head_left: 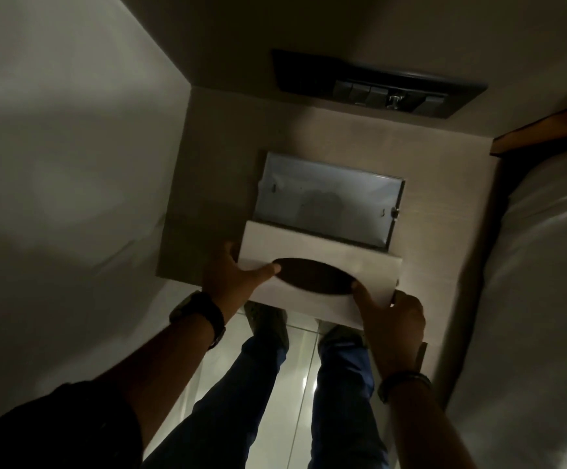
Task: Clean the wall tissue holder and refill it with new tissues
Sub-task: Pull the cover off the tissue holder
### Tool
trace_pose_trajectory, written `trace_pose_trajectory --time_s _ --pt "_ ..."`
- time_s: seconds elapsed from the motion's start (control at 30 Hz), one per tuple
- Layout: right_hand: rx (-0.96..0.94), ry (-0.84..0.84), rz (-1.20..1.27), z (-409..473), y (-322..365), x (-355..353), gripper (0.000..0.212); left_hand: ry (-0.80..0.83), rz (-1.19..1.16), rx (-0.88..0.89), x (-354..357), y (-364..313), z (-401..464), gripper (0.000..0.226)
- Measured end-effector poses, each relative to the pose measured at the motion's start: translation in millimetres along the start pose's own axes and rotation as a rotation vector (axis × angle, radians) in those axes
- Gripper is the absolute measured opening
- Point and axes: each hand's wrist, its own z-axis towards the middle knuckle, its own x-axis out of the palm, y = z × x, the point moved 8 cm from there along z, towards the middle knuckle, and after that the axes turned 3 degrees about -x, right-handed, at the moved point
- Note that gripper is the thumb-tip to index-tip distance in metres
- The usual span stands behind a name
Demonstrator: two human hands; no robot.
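The wall tissue holder's metal back tray is fixed to a beige wall panel; its inside looks bare and shiny. Its white front cover, with a dark oval slot, hangs folded down below the tray. My left hand grips the cover's left end, thumb at the slot's edge. My right hand grips the cover's right end, thumb on its face by the slot. No tissues are visible.
A dark switch plate sits on the wall above the holder. A white wall closes in on the left, a wooden-edged frame and pale surface on the right. My legs and shoes stand on glossy floor tiles below.
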Motion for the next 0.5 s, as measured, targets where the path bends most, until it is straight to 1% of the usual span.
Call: trace_pose_trajectory --time_s 0.07,0.2,0.33,0.5 --pt "-0.01 0.001 -0.007 3 -2 3 0.069 0.005 0.023 -0.002 3 7 2 0.068" --pt "-0.034 0.01 -0.005 7 -1 10 0.071 0.009 0.09 0.019 5 12 5 0.056" --pt "-0.032 0.028 0.005 8 -3 17 0.073 0.01 0.099 0.042 2 9 11 0.056" --pt "-0.044 -0.034 -0.029 25 7 12 0.069 0.029 0.092 0.084 8 -13 21 0.052"
